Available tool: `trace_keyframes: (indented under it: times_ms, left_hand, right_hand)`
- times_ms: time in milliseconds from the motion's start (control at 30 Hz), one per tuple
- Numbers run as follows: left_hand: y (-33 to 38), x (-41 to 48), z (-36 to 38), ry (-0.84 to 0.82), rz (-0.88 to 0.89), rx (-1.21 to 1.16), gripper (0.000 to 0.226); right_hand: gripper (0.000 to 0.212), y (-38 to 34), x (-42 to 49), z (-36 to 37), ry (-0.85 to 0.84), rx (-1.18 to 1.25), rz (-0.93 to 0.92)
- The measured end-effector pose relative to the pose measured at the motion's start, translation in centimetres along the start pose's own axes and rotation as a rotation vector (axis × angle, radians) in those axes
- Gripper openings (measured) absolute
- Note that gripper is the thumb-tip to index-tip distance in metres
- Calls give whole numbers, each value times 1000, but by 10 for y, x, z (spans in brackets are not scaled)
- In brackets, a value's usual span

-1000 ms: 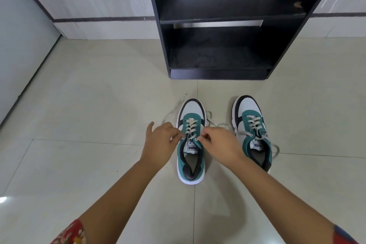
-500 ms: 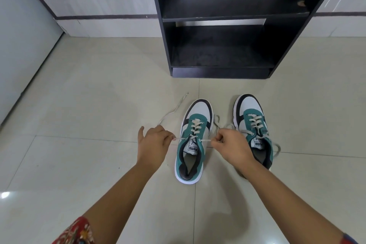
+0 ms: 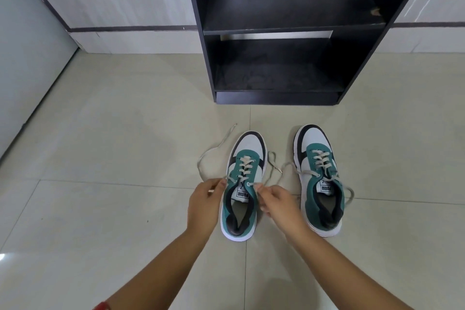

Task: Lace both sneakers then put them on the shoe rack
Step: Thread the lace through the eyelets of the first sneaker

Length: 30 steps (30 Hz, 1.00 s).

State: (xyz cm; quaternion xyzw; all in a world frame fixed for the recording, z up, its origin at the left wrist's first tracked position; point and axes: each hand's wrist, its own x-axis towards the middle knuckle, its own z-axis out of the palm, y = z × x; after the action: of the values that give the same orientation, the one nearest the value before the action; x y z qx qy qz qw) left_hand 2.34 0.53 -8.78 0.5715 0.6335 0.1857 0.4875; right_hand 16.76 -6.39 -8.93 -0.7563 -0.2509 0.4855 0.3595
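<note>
A: Where is everything?
B: The black shoe rack (image 3: pixel 198 33) stands on the floor (image 3: pixel 125 133). The left sneaker (image 3: pixel 247 145) and right sneaker (image 3: pixel 314 141) sit near it, side by side.
A: And the hands?
B: The left hand (image 3: pixel 203 205) and right hand (image 3: pixel 279 202) each pinch one end of the left sneaker's lace (image 3: pixel 245 166).

- The left hand (image 3: pixel 205 205) sits just left of the left sneaker (image 3: pixel 247 146), level with its tongue, thumb and forefinger pinching its lace (image 3: pixel 245 166).
- The right hand (image 3: pixel 279 205) sits just right of that sneaker, fingers curled, pinching the lace's other strand.
- The left forearm (image 3: pixel 161 267) and right forearm (image 3: pixel 339 267), both bare, converge toward the sneaker's heel.
</note>
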Motion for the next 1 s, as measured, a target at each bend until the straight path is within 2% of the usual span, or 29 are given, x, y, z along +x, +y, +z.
trace_keyframes:
  times_ms: [67, 167, 267, 433, 600, 733, 833, 900, 1000]
  left_hand:
    - [14, 0, 2, -23, -92, -182, 20]
    - [31, 0, 2, -101, -266, -413, 14]
    - [34, 1, 2, -142, -265, -442, 14]
    - [27, 4, 5, -120, -217, -299, 26]
    - [26, 9, 15, -82, -28, -155, 8]
    - [19, 9, 12, 5, -205, -447, 14]
    - [19, 5, 12, 18, -243, -545, 10]
    - [23, 3, 11, -66, -179, -532, 13]
    - [32, 1, 5, -248, -3, -518, 18]
  right_hand:
    - [12, -6, 5, 7, 17, 366, 108]
    - [11, -15, 6, 14, 50, 582, 132]
    - [8, -20, 7, 18, 69, 559, 58]
    - [6, -20, 8, 18, 38, 557, 26]
    - [12, -21, 11, 19, -3, 513, 2]
    - [13, -14, 19, 12, -41, 656, 117]
    - [16, -6, 21, 9, -63, 757, 154]
    - [14, -9, 18, 7, -91, 703, 111]
    - [17, -23, 16, 3, -131, 496, -17]
